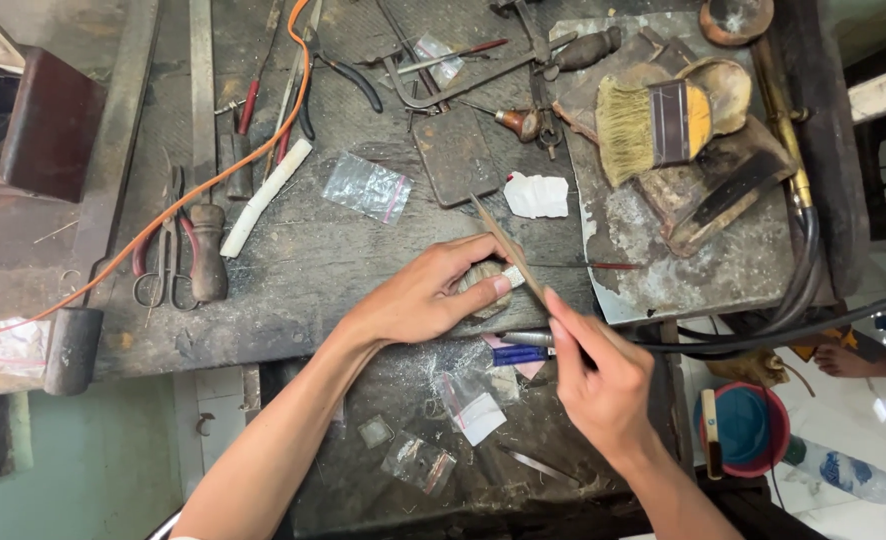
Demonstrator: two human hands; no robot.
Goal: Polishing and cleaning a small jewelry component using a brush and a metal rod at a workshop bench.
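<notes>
My left hand (425, 296) presses a small pale metal piece (514, 275) against a worn wooden peg (479, 278) at the bench's front edge, thumb and fingers closed around it. My right hand (603, 378) grips a long thin file (504, 245) that slants up and to the left, its blade lying across the pale piece. Both forearms come in from the bottom of the view.
A dark workbench (293, 270) holds scissors (163, 265), pliers (333, 70), a white stick (266, 197), small plastic bags (367, 186), a wide brush (653, 125) and a metal plate (663, 270). An orange cable (163, 215) crosses the left side. A hose (813, 250) hangs at right; a lower tray (443, 440) holds scraps.
</notes>
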